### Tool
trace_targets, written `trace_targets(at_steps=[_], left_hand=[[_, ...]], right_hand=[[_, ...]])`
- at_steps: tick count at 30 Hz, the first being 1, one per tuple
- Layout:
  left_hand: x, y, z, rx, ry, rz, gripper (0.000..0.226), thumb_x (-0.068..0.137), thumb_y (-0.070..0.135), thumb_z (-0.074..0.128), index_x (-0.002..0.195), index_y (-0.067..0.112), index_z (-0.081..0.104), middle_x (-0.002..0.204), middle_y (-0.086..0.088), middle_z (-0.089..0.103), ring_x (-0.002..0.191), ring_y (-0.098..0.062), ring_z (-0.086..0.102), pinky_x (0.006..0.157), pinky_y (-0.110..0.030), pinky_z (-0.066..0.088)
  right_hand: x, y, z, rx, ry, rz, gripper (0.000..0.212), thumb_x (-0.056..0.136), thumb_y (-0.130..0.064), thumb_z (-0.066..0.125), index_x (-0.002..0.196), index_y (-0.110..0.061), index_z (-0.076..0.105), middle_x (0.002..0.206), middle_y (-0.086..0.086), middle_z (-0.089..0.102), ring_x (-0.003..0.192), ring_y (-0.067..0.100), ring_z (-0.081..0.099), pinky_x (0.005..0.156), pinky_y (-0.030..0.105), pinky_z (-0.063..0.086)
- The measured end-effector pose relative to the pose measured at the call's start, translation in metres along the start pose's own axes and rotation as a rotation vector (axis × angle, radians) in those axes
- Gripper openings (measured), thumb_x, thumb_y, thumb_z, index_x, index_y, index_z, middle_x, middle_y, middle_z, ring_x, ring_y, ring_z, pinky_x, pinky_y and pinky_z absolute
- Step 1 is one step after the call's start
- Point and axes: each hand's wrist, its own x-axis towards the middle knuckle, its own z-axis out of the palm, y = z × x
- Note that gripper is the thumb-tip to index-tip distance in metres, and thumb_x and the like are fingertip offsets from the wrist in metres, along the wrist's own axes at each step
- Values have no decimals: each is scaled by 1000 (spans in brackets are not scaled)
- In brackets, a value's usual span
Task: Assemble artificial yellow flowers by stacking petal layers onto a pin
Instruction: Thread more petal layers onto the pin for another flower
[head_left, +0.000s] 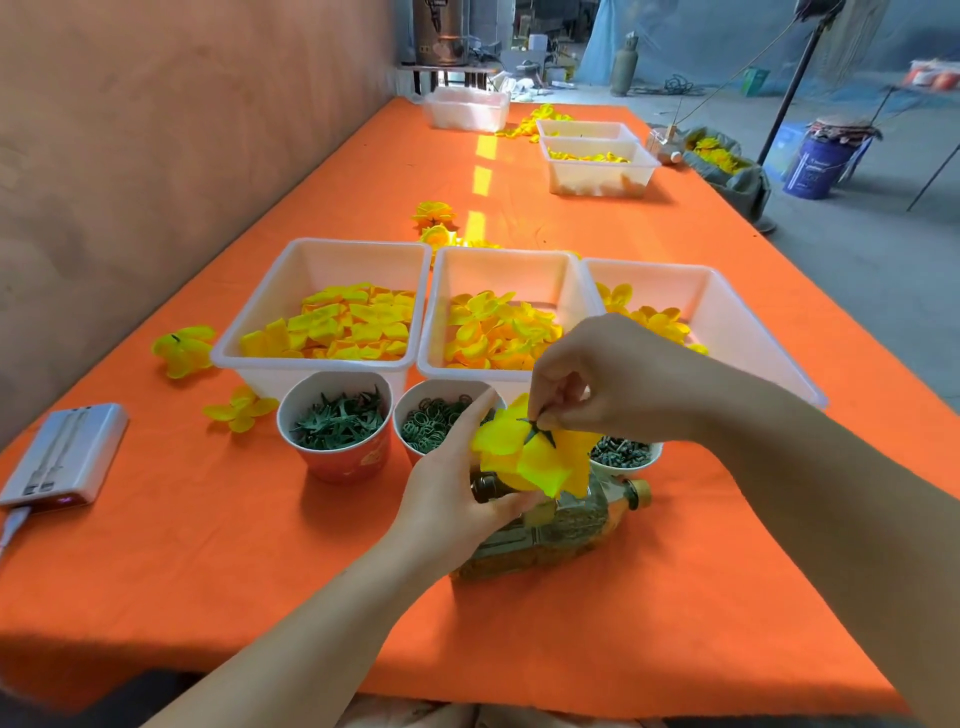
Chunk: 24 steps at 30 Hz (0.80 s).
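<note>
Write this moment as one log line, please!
left hand holds flower | right hand pinches green star on flower | step: stacking

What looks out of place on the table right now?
Loose flowers lie on the cloth outside the bins: two left of the left bin, others behind. A bottle lies on its side near the front edge. Nothing looks spilled.

Yellow fabric flower (530, 460): several petal layers stacked, tilted, held clear of the tabletop (208, 545). Dark green star-shaped calyx (538, 430) sits at the centre of its upper side. Loose yellow petal layers (337, 327) lie heaped in white tubs (322, 244) behind. Pin not discernible.
</note>
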Motion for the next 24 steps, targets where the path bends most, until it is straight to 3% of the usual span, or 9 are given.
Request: trace_targets(at_steps=[4,7,9,12,14,16,18,20,24], left_hand=[[1,0,3,17,42,-14,72,75,21,84,135,14,46,86,27,71,98,12,62,82,-8,44],[-1,1,3,16,17,-11,70,73,25,84,135,32,51,85,25,72,106,11,61,96,-21,47],[-1,4,-1,-7,-12,-36,68,69,36,85,129,41,55,89,24,72,104,10,62,97,-24,48],[4,12,-11,-100,-26,-59,52,65,43,87,113,39,67,95,18,74,98,3,68,95,-29,54],[10,21,-19,-166,40,-25,33,70,33,88,100,30,74,95,11,76,94,-3,71,90,-33,58],[19,32,-28,-262,128,12,20,78,23,85,95,24,76,96,4,76,91,-10,73,85,-33,59],[31,46,-37,-392,155,6,18,84,23,79,101,22,75,98,0,76,92,-16,74,79,-32,59],[43,63,-44,-586,108,-71,22,85,32,77,105,23,74,101,0,76,92,-20,75,72,-32,60],[68,84,-44,-785,-11,-188,24,76,46,76,93,29,78,97,1,72,87,-18,71,66,-33,58]], right_hand=[[-1,3,-30,150,93,-16,11,79,-6,79,80,-18,78,73,-6,74,69,1,68,66,14,50],[-3,21,-38,468,225,14,13,82,1,76,86,-11,78,75,1,76,70,11,72,63,16,52],[-5,35,-35,724,266,60,14,82,0,74,86,-13,78,79,4,77,72,14,71,63,22,54],[-3,53,-12,1204,233,145,22,77,-5,66,98,-2,75,96,21,74,82,29,71,74,37,60],[0,59,5,1498,203,189,29,76,-4,63,103,-3,74,96,17,75,80,26,73,68,34,61],[5,62,19,1611,167,189,33,74,-18,79,105,-10,74,95,8,76,79,20,73,63,28,60],[11,65,31,1689,130,189,55,44,-35,100,94,-19,81,91,3,76,75,16,71,61,25,58],[18,70,41,1766,112,196,65,28,-35,103,87,-21,82,91,3,76,74,15,72,62,25,59],[33,75,51,1808,29,131,59,39,-38,101,92,-22,82,97,2,77,84,15,73,69,26,59]])
